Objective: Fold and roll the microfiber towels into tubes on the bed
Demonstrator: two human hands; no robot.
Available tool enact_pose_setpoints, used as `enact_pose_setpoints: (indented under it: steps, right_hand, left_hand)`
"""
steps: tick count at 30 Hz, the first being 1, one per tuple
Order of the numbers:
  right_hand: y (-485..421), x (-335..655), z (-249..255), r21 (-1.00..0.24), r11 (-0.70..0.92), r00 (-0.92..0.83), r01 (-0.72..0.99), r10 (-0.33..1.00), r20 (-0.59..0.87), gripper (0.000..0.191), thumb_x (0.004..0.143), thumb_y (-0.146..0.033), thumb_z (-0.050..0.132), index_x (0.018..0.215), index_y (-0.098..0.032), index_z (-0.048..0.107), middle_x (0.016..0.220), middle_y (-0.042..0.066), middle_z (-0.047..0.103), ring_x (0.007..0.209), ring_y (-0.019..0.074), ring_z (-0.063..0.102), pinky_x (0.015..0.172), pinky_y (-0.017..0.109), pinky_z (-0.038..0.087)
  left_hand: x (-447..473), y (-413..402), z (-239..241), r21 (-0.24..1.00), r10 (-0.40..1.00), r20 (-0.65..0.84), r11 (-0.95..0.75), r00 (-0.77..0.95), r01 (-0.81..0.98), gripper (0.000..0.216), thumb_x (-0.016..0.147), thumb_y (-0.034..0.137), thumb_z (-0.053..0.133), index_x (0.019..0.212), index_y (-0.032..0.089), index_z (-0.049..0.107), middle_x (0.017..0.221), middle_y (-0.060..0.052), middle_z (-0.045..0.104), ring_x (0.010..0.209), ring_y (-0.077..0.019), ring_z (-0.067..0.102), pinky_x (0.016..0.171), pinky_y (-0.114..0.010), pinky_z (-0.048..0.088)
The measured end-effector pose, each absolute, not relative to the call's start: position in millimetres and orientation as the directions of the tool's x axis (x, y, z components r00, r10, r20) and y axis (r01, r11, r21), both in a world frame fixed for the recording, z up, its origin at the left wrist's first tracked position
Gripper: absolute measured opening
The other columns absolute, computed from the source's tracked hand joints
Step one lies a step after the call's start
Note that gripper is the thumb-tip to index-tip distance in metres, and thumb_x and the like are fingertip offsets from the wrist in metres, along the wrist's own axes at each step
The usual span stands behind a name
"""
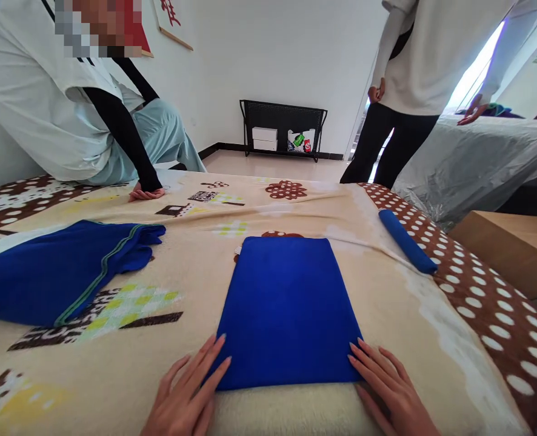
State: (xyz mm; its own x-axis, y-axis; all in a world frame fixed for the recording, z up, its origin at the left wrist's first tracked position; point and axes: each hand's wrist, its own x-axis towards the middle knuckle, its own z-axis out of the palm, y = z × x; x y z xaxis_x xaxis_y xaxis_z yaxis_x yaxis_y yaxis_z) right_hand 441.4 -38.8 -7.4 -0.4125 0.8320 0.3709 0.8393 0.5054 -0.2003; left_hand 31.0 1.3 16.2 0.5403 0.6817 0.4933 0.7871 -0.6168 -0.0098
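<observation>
A blue cloth (pixel 289 309), folded into a flat rectangle, lies in front of me on a patterned blanket (pixel 196 339). At its near left corner rests my left hand (pixel 189 387), fingers stretched out and their tips on the cloth's edge. My right hand (pixel 389 387) lies at the near right corner with fingers extended, the tips touching that edge. Neither hand grasps anything. To the left, another blue cloth (pixel 54 266) with a green-striped edge is spread loosely. On the right, a rolled blue cloth (pixel 407 241) sits near the blanket's brown dotted border.
At the left a person (pixel 86 121) in black sleeves sits, one hand on the blanket. Another person (pixel 409 72) stands at the far right. A black rack (pixel 284 112) stands by the back wall. A wooden box (pixel 514 242) and plastic-covered furniture (pixel 482 157) are at right.
</observation>
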Motion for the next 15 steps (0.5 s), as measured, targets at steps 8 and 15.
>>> enact_pose_setpoints:
  steps: [8,15]
  right_hand:
    - [7.3,314.5,10.0,-0.294,0.387,-0.273,0.874,0.891,0.362,0.061,0.097,-0.029,0.045,0.156,-0.023,0.029,0.155,0.006,0.036,0.143,0.0258,0.038,0.113,0.05,0.042]
    - [-21.5,388.2,1.9,-0.175,0.51,-0.461,0.842,0.85,0.256,0.065,0.099,-0.033,0.049,0.157,-0.03,0.02,0.159,-0.001,0.03,0.145,0.0221,0.036,0.117,0.043,0.038]
  left_hand:
    - [154.4,40.0,35.6,0.143,0.691,0.399,-0.696,0.603,0.703,0.071,0.094,0.015,0.035,0.159,0.027,0.008,0.157,-0.005,0.037,0.143,-0.0213,0.04,0.112,-0.043,0.044]
    - [69.2,15.5,12.5,-0.077,0.681,0.336,-0.669,0.651,0.739,0.065,0.097,0.042,0.05,0.155,0.027,0.027,0.157,-0.003,0.039,0.142,-0.0208,0.041,0.118,-0.038,0.031]
